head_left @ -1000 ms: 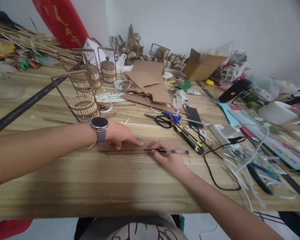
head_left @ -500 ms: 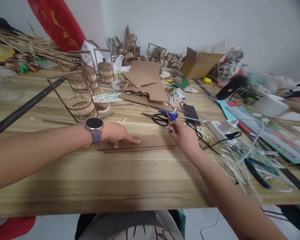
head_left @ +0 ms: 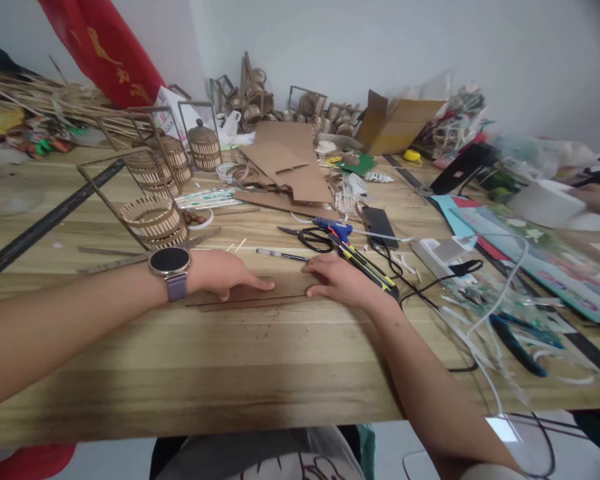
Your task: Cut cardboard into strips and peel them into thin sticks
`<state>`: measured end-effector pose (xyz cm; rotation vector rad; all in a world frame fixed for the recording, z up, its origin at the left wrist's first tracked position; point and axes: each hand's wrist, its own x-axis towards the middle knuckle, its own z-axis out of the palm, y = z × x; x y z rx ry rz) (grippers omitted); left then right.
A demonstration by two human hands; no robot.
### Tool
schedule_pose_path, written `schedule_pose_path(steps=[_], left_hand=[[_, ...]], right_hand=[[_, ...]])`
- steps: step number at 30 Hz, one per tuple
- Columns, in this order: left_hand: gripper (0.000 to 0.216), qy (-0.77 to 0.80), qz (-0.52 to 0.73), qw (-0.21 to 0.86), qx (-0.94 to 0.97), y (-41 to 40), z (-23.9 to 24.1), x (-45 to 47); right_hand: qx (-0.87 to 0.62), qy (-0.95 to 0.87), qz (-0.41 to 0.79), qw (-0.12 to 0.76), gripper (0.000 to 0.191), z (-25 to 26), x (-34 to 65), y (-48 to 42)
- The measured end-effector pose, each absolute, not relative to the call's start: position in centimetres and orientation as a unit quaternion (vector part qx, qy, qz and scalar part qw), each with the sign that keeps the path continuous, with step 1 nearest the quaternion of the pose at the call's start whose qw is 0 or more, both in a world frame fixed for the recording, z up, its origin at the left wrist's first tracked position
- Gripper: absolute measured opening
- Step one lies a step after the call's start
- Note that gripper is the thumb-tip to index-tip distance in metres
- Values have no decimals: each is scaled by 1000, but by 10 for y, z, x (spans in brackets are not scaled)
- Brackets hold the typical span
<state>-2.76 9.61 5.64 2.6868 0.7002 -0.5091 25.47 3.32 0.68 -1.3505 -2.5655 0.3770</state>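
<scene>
A thin brown cardboard strip [head_left: 285, 288] lies flat on the wooden table [head_left: 230, 360] in front of me. My left hand [head_left: 225, 275], with a smartwatch [head_left: 170, 263] on the wrist, rests flat on the strip's left part, fingers stretched out. My right hand [head_left: 337, 280] lies flat on the strip's right end, fingers extended and holding nothing. A pen [head_left: 283, 255] lies loose on the table just behind the strip, between the two hands.
Black scissors [head_left: 313, 238], a blue glue gun [head_left: 336, 230], a yellow-black utility knife [head_left: 367, 263] and a phone [head_left: 380, 220] lie behind my right hand. Woven baskets in frames [head_left: 153, 220] stand at back left, cardboard sheets [head_left: 290, 167] at centre. Cables and tools [head_left: 505, 320] crowd the right side.
My right hand held the pen against the strip, lifted it away toward the scissors, set it down, and has come back flat on the strip. The left hand stayed on the strip.
</scene>
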Motion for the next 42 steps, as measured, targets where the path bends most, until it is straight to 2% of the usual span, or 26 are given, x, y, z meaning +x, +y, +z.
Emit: schedule_pose_path(steps=[3,6,14,19,24,33,39,42], left_hand=[[90,234,-247,114,933,86,66,-24],[87,235,-233,56,942,77,66,-24],[51,241,-143,36,959,71,49,-27],[37,283,-60,50,956,76,45,-24],[28,350,-48,-41,935,81,53,-21],[23,364,-66,-121,921,81,41,-19],[20,309,33,-159,937,73,30,-25],[22,278,43,-121,952,60,23,-24]], right_hand=[[-446,-880,126,105,39,3,257,33],[-446,-882,119,97,36,4,254,30],[-435,-893,71,89,21,8,248,28],[-471,-872,35,128,34,0,250,32],[-535,-828,-21,166,32,-7,255,36],[-521,-825,-100,192,27,-9,256,36],[-509,-838,-114,159,28,-10,256,35],[-505,-844,-102,145,26,-11,256,36]])
